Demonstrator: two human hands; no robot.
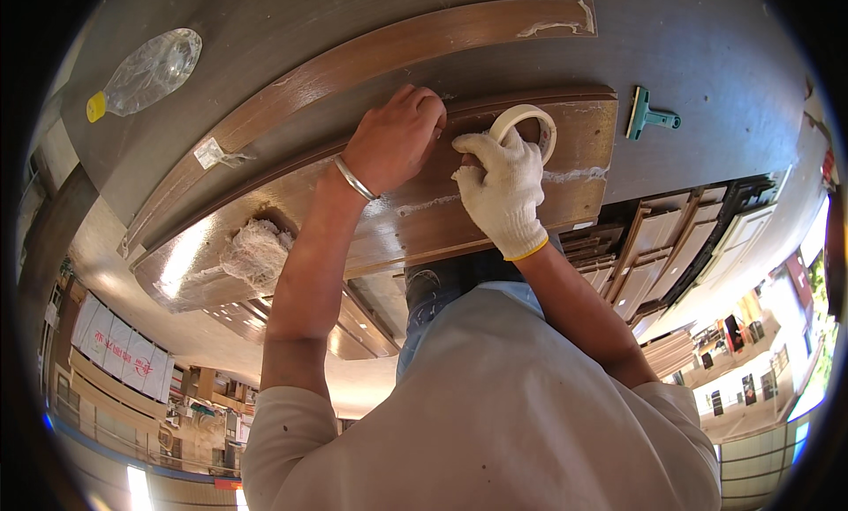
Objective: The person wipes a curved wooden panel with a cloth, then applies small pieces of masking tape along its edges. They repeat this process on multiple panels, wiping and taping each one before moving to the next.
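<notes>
A brown wood-grain board (579, 136) lies in front of me, with a whitish streak along its face. My right hand (503, 193), in a white knit glove with a yellow hem, grips a roll of cream tape (548, 136) near the board's right end. The thumb and a fingertip poke bare out of the glove. My left hand (396, 140), ungloved and with a silver bangle at the wrist, is over the board's far edge. Its fingers are curled together; anything pinched in them is hidden.
Beyond the board lies a long curved brown strip (424, 36) on the dark tabletop (689, 47). A clear bottle with a yellow cap (155, 74) lies far left, a green scraper (652, 118) at right. Crumpled clear film (256, 253) sits by my left forearm. Panels (658, 237) are stacked lower right.
</notes>
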